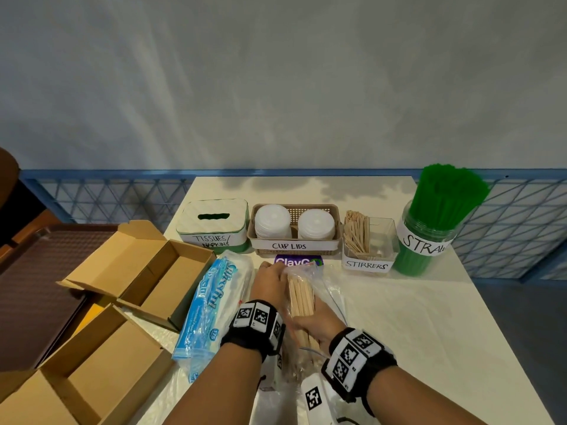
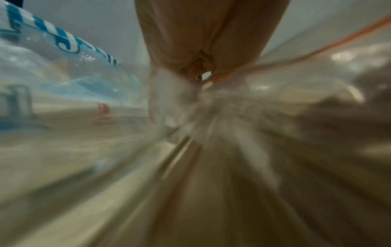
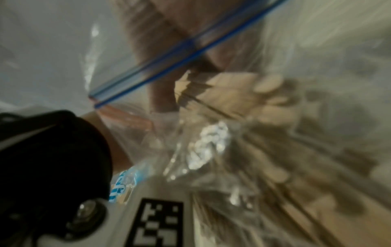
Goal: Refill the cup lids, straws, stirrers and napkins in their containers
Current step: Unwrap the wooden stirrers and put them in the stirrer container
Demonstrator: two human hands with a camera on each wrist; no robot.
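A clear zip bag (image 1: pixel 329 291) of wooden stirrers (image 1: pixel 302 299) lies on the white table in front of the labelled containers. My left hand (image 1: pixel 268 283) pinches the bag's gathered top edge (image 2: pixel 224 83), fingers curled. My right hand (image 1: pixel 316 323) grips the stirrer bundle (image 3: pixel 232 93) low down, through or inside the bag; I cannot tell which. The bag's blue zip strip (image 3: pixel 180 50) crosses the blurred right wrist view. Behind stand the partly filled STIRRERS tub (image 1: pixel 368 243), the CUP LIDS basket (image 1: pixel 294 245), the TISSUES/NAPKINS box (image 1: pixel 214 223) and the STRAWS jar (image 1: pixel 429 237) of green straws.
A blue napkin pack (image 1: pixel 208 308) lies just left of my left hand. Two open cardboard boxes (image 1: pixel 138 271) sit at the table's left edge, over a brown tray (image 1: pixel 36 271). A purple card (image 1: pixel 299 261) lies before the lids basket. Bare tabletop (image 1: pixel 429 317) stretches right.
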